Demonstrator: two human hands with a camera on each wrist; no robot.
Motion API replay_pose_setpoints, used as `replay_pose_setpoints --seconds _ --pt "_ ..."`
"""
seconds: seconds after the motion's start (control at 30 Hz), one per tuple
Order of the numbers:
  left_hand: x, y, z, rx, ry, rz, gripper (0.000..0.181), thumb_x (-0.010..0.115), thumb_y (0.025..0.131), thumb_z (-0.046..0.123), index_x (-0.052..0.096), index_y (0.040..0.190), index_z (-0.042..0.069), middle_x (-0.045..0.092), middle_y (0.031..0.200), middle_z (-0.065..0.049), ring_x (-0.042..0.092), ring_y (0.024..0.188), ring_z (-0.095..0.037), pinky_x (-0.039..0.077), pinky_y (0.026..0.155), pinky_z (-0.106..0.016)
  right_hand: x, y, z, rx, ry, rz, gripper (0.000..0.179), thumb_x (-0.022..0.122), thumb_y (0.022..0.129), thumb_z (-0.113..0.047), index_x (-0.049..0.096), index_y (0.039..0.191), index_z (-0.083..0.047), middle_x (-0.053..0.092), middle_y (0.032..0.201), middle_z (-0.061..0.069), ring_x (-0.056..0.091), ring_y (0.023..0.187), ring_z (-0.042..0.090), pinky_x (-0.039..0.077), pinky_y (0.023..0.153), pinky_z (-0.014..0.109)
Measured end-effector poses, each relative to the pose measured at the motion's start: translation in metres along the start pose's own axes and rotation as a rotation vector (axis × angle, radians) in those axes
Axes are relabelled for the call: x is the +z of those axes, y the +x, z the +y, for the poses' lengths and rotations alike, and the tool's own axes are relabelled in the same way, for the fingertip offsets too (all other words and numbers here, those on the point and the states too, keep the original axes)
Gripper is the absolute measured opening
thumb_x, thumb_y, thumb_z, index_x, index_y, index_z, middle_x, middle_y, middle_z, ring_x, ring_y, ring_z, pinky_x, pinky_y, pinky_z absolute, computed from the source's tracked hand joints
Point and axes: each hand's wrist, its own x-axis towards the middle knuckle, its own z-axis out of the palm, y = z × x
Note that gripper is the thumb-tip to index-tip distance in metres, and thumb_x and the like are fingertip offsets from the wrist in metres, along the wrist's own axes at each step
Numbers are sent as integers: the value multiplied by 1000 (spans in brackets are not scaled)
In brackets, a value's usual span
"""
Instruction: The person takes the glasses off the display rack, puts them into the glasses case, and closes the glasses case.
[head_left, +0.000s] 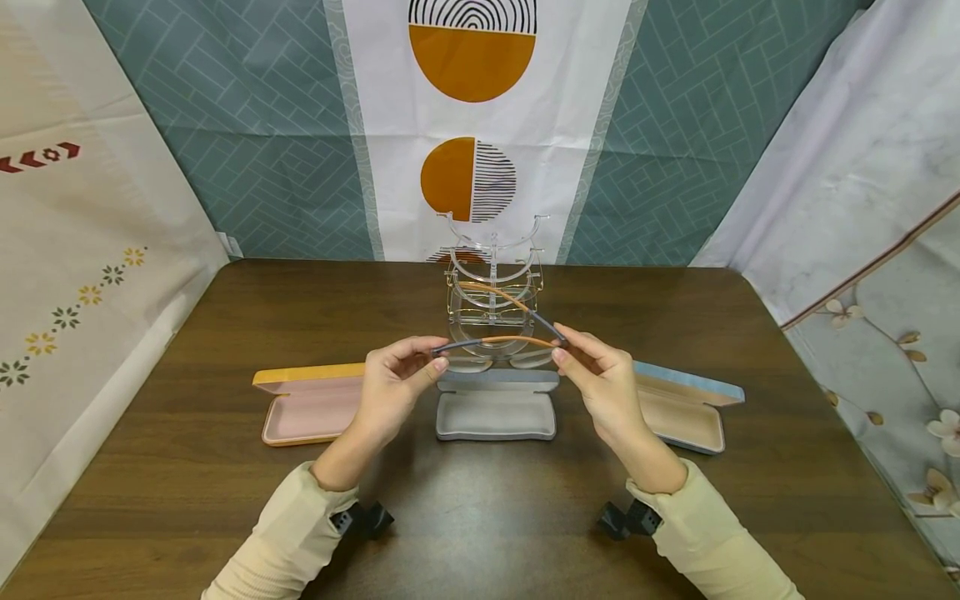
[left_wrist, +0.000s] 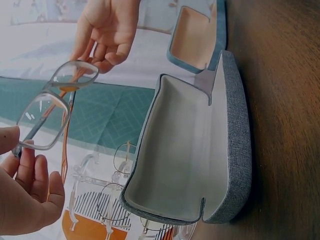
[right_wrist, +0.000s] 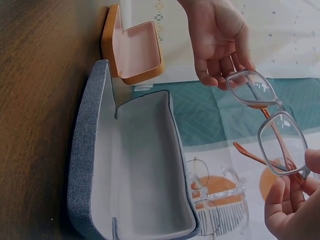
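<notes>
Both hands hold a pair of glasses above the middle case. Its rims are pale translucent grey and its temples orange with blue-grey near the hinges. My left hand pinches one end of the frame between thumb and fingers. At the other end, my right hand has a like pinch. One temple runs across between the hands; the other slants away toward the stand. Below, a grey glasses case lies with its lid raised, its pale lining bare.
A yellow case with pink lining lies at left, a blue case with beige lining at right, both with lids raised. Behind the glasses stands a clear display stand carrying thin-framed glasses. A patterned cloth hangs behind the wooden table.
</notes>
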Motion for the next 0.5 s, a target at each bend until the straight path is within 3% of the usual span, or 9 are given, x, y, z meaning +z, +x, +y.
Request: replay_pose_setpoints --seconds 0.5 --pt "-1 1 0 -10 -20 14 23 68 76 -9 61 96 -18 65 75 -11 53 67 -9 46 59 -17 -1 0 -1 16 -12 -43 33 59 83 8 52 114 16 64 87 -1 57 70 11 49 62 19"
